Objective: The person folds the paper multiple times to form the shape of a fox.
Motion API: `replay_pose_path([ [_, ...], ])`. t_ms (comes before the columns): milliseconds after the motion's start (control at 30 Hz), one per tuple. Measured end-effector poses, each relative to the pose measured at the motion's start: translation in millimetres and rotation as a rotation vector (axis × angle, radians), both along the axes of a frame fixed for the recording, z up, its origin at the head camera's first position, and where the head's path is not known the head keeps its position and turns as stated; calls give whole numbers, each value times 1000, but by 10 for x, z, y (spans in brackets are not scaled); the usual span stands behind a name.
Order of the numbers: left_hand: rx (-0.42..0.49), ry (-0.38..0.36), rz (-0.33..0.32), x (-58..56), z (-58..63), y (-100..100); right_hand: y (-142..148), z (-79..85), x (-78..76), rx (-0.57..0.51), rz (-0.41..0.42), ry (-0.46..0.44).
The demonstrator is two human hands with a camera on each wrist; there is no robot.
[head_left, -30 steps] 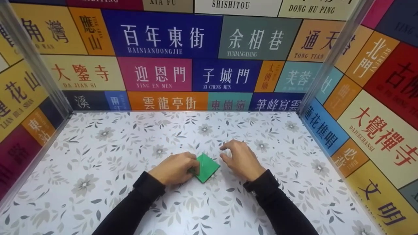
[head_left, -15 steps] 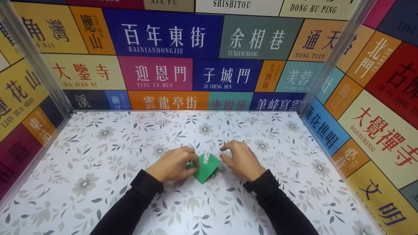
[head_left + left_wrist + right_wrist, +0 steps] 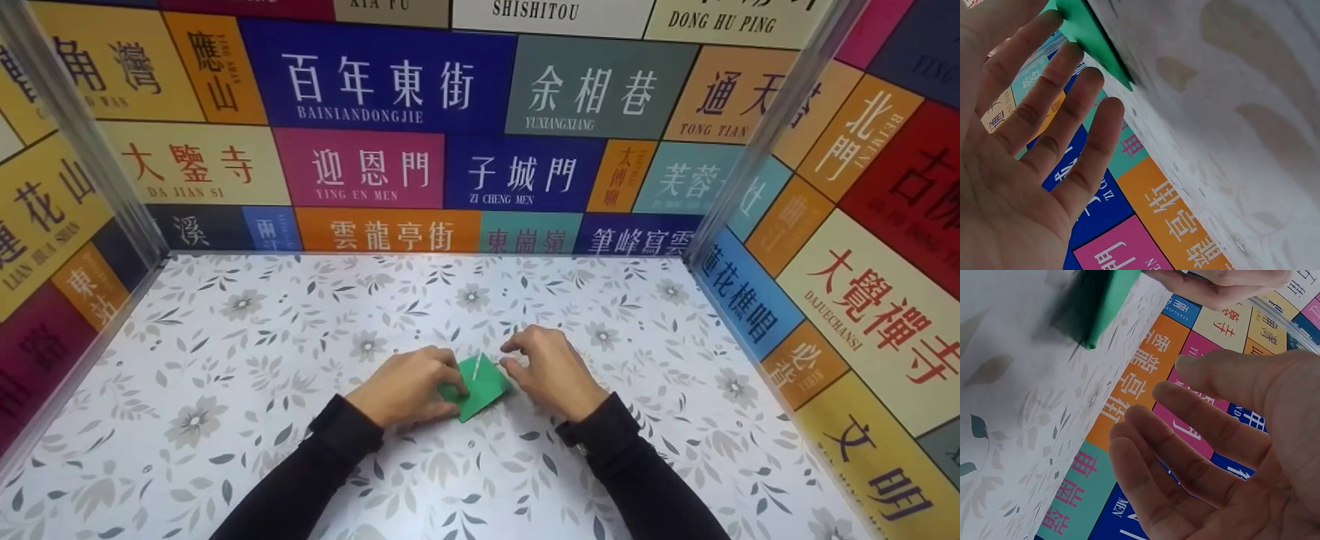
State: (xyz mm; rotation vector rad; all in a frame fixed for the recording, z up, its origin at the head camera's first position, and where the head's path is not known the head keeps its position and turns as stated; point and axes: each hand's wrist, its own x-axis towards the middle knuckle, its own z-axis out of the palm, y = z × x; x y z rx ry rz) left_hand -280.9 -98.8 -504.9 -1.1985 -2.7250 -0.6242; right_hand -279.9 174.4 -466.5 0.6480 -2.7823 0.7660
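A small piece of folded green paper point(image 3: 484, 386) is on the table, with a narrow pale slit near its top corner. My left hand point(image 3: 411, 386) holds it by its left side, the forefinger bent over the paper and the thumb low beside it. In the left wrist view the other fingers point(image 3: 1090, 126) are spread below the green paper point(image 3: 1086, 34). Just right of the paper, my right hand point(image 3: 553, 371) hovers with nothing in it, fingers loosely bent. The right wrist view shows its fingers point(image 3: 1185, 455) apart from the paper's edge point(image 3: 1107, 312).
The table point(image 3: 300, 465) has a white cover printed with grey flowers and leaves. Walls of coloured panels with Chinese lettering point(image 3: 382, 75) enclose its back and both sides. Clear strips point(image 3: 757, 142) run up the corners. Both forearms wear black sleeves point(image 3: 300, 472).
The paper's top half a second ago showed two separate points with a gap; now they stand close together. My left hand has shifted slightly right with the paper. The right hand has barely moved.
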Motion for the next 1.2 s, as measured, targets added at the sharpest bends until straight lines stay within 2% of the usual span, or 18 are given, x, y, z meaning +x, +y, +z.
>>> replay_pose_path([
  [167, -14, 3, 38, 24, -45, 15, -25, -7, 5, 19, 9, 8],
  [333, 9, 32, 68, 45, -65, 35, -59, -67, 10, 27, 37, 23],
  [533, 29, 28, 115, 53, -94, 67, -139, -189, 52, 14, 88, -41],
  [667, 39, 25, 156, 58, -100, 97, -197, -272, 69, 30, 121, -41],
  [933, 73, -19, 223, 102, -59, 141, -289, -374, 84, 39, 125, -37],
  [1200, 80, -25, 250, 122, -46, 167, -313, -406, 94, 10, 123, 8],
])
